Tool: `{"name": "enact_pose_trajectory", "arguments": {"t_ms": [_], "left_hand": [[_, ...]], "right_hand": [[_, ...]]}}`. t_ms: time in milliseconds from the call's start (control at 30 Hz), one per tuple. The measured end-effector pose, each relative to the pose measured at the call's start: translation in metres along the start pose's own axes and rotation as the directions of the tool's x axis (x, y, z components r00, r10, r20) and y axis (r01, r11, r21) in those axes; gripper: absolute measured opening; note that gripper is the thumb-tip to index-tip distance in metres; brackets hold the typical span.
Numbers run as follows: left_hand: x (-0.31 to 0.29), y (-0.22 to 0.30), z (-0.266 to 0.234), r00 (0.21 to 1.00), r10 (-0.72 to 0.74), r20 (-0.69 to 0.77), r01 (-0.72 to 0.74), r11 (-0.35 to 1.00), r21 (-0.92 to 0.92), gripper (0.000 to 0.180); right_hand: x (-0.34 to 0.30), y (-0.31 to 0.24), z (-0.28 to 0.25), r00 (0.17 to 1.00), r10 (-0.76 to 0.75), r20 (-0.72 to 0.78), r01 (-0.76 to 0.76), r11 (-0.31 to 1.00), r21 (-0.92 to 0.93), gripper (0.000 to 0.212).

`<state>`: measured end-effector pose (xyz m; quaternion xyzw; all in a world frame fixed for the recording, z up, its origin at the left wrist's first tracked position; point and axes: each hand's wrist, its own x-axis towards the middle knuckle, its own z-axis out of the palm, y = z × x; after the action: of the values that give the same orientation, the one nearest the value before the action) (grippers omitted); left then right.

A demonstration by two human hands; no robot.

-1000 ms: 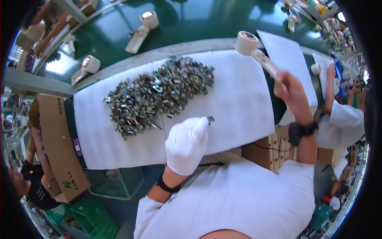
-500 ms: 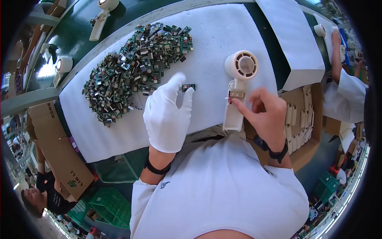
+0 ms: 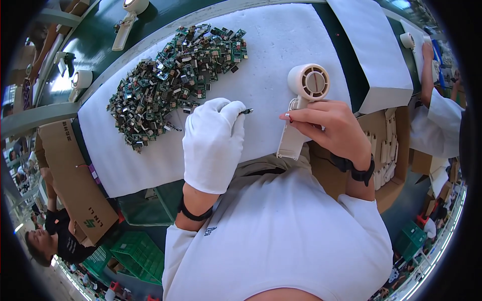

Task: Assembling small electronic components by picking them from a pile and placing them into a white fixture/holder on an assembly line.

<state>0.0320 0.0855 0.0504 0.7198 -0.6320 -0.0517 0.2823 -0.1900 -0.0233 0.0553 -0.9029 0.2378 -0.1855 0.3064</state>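
My left hand [image 3: 213,145], in a white glove, pinches a small green circuit board [image 3: 247,111] between thumb and fingertips, just right of a large heap of similar boards [image 3: 165,75]. A cream-coloured handheld fan [image 3: 307,83] lies on the white work surface with its round head away from me and its open handle [image 3: 291,139] toward me. My bare right hand [image 3: 331,128] reaches across that handle from the right, thumb and fingers closed on a small white wire connector [image 3: 287,116] with a bit of red beside it. The fingers cover part of the handle's inside.
A white foam sheet [image 3: 271,45] covers the bench. To my right stands a cardboard box [image 3: 396,180] of cream handle parts. More fans [image 3: 125,30] lie on the green bench beyond. Green crates [image 3: 138,256] and a carton [image 3: 75,185] are at left; co-workers sit either side.
My left hand has picked the single circuit board off the sheet. My right fingers have moved from the handle's inside to its left edge and closed on the connector.
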Motion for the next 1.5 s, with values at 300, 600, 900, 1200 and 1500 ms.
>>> {"name": "enact_pose_trajectory", "arguments": {"t_ms": [300,600,900,1200,1500], "left_hand": [[0.001,0.003,0.0,0.999,-0.032,-0.036,0.027,0.992,-0.123,0.023],[0.005,-0.002,0.014,0.998,0.051,-0.028,-0.056,0.975,-0.213,0.028],[0.009,0.014,0.023,0.985,-0.108,0.137,0.164,0.84,-0.518,0.038],[0.002,0.008,0.024,0.926,-0.263,0.271,0.378,0.658,-0.651,0.031],[-0.003,0.003,0.022,0.953,-0.168,0.252,0.297,0.67,-0.68,0.038]], "right_hand": [[0.006,-0.014,0.018,0.945,0.284,-0.164,-0.243,0.942,0.234,0.017],[0.009,-0.02,0.026,0.888,0.41,-0.207,-0.36,0.902,0.239,0.013],[0.012,-0.024,0.031,0.903,0.29,-0.318,-0.264,0.957,0.123,0.013],[0.008,-0.019,0.035,0.914,0.284,-0.29,-0.244,0.956,0.164,0.013],[0.014,-0.021,0.039,0.921,0.076,-0.383,-0.15,0.975,-0.166,0.012]]}}
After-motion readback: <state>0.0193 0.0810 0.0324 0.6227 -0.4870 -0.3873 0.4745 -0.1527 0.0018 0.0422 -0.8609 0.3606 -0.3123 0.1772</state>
